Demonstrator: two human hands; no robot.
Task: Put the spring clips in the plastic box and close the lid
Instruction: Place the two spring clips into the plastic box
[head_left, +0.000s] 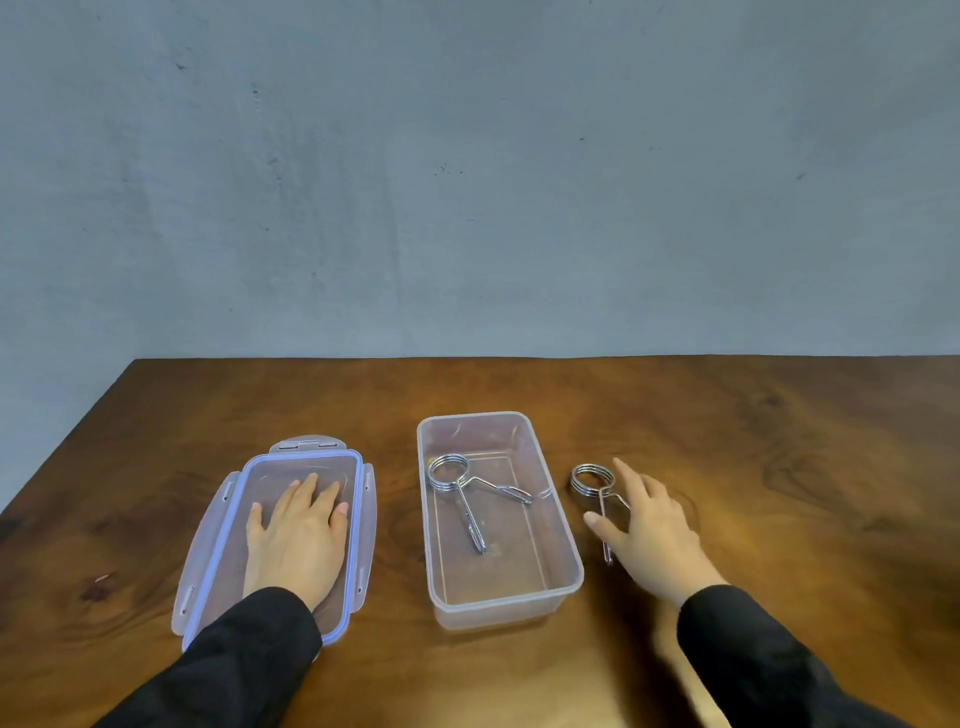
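grey concrete wall behind a brown wood table (727, 441). my left hand (296, 540) lies flat, fingers spread, on the lid (208, 545). one spring clip (467, 488) sits in the plastic box (561, 566); my right hand (649, 525), fingers open, touches the other clip (589, 480) beside it.

There is one view only, from a wide-angle camera worn on the person's head. It looks forward and down across the worktop (675, 415), whose far edge meets a grey wall (467, 182) filling the upper half. The plastic box (566, 540) sits close below the camera, near centre, with both sleeves (249, 665) entering from the bottom edge.
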